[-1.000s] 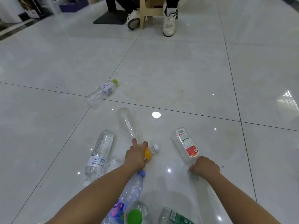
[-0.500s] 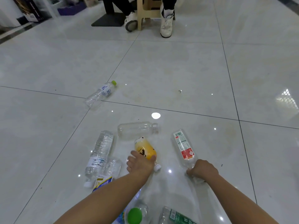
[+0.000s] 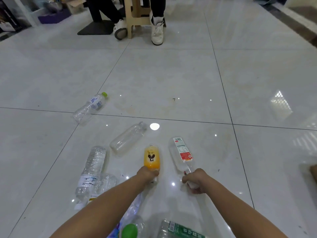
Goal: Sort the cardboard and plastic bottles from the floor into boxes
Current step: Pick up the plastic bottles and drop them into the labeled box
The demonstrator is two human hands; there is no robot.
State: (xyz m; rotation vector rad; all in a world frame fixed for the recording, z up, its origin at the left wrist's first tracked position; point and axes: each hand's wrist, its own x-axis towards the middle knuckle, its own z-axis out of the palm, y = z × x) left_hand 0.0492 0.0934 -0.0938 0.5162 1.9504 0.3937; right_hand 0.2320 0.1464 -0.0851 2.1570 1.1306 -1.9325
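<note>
- Bottles lie scattered on the white floor (image 3: pixel 188 79).
- Left hand (image 3: pixel 147 175) clasps the neck end of the orange bottle (image 3: pixel 152 158).
- Right hand (image 3: pixel 195 181) grips the cap end of the red-label bottle (image 3: pixel 181 154).
- Both bottles lie flat, side by side.

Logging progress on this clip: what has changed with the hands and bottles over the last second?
The left hand turned the orange-labelled plastic bottle around, base now pointing away, and grips its neck end. The unlabelled clear plastic bottle it knocked swung round to lie diagonally. The right hand keeps its grip on the red-labelled clear bottle. The green-capped bottle farther off stayed put.
</note>
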